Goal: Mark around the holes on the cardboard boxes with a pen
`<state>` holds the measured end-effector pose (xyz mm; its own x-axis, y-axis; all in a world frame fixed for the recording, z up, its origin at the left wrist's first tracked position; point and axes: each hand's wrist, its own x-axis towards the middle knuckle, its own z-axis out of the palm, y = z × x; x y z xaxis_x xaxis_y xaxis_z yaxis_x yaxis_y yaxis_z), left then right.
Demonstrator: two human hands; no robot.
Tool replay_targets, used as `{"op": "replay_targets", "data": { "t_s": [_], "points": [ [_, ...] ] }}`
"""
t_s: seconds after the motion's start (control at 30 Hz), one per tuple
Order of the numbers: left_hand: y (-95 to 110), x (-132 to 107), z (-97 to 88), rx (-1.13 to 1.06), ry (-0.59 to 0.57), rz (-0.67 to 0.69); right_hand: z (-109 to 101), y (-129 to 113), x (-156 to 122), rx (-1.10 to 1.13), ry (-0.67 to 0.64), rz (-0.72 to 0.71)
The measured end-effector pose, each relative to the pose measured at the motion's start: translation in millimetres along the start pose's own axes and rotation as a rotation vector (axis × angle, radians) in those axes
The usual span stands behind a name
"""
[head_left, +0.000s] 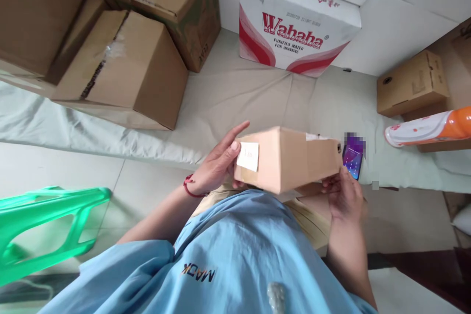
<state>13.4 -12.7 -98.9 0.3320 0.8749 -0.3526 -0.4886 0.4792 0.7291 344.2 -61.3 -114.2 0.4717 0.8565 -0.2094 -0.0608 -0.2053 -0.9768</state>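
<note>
A small brown cardboard box (294,162) is held in front of my body, tilted so that one corner edge faces me. Its left side carries a white label (248,157), and a round dark hole shows near its right end. My left hand (221,159), with a red cord bracelet at the wrist, grips the left end, thumb beside the label. At the lower right corner, my right hand (345,194) has its fingers curled against the box; part of its grip is hidden. Just beyond that hand lies a phone (353,157) with a lit screen.
Large cardboard boxes (147,68) stand at the left on a cloth-covered surface (228,93). A white and red water carton (294,29) is at the back. To the right are another small box (410,83) and an orange and white cylinder (430,127). A green plastic stool (55,221) stands lower left.
</note>
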Motion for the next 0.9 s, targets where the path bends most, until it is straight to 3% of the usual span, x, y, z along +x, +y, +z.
{"op": "replay_targets", "data": {
  "t_s": [0.13,0.3,0.4,0.47,0.67,0.9],
  "points": [
    [5.7,3.2,2.3,0.019,0.054,0.042,-8.4,-0.1,-2.1,-0.103,-0.009,-0.066],
    [2.1,11.2,-10.3,0.037,0.106,-0.008,-13.5,9.3,-2.8,-0.254,-0.058,-0.213],
    [0.7,14.0,-15.7,0.057,0.177,-0.075,-8.1,13.8,-2.7,-0.201,-0.020,-0.256],
    [1.3,14.9,-17.1,0.080,0.181,-0.133,-2.0,14.3,-3.6,-0.120,-0.008,-0.212],
    [7.2,13.1,-20.3,0.143,0.038,-0.217,8.5,11.2,-3.2,-0.012,0.011,0.020],
    [19.3,3.7,-15.7,0.109,-0.109,-0.259,5.9,6.1,-1.0,0.017,-0.046,0.046]
  ]
}}
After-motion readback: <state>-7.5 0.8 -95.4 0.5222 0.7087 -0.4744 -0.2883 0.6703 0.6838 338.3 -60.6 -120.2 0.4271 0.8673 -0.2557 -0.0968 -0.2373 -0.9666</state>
